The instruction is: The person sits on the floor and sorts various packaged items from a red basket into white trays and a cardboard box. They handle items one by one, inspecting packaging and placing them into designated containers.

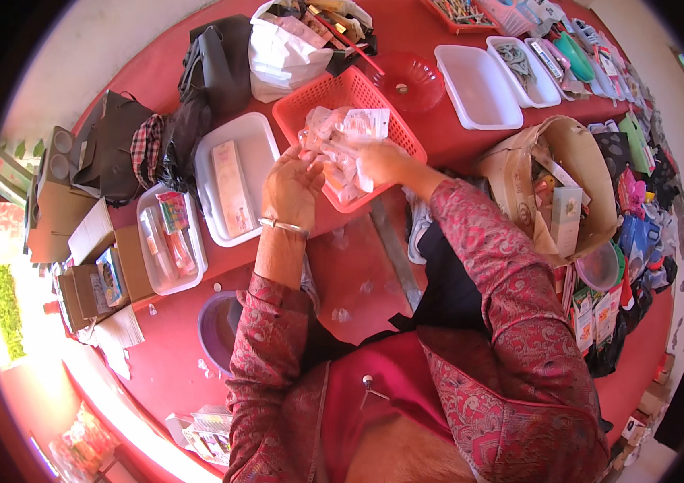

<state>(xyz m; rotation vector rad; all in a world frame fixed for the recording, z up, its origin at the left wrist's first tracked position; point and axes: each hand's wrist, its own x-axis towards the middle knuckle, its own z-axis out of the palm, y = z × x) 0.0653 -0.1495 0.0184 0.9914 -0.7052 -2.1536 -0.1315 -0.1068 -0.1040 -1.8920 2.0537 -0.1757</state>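
A coral-coloured perforated plastic basket point(296, 108) stands tilted at the table's front edge before me. Inside lies a heap of small clear plastic packets point(342, 130), one with a white printed header card point(366, 123). My right hand point(384, 162) reaches over the basket's right side, its fingers closed on a clear plastic packet point(365, 180). At the left rim is my left hand point(293, 184), a bangle on its wrist, fingers curled towards the packets. Whether its fingertips hold anything is too unclear to tell.
Left of the basket are a white tray point(266, 130) with a long box and a smaller tray point(197, 281) of packaged goods. A white bag point(281, 60) and a red glossy bowl point(423, 72) stand behind. At right are an empty white tray point(480, 90) and a torn carton point(511, 181).
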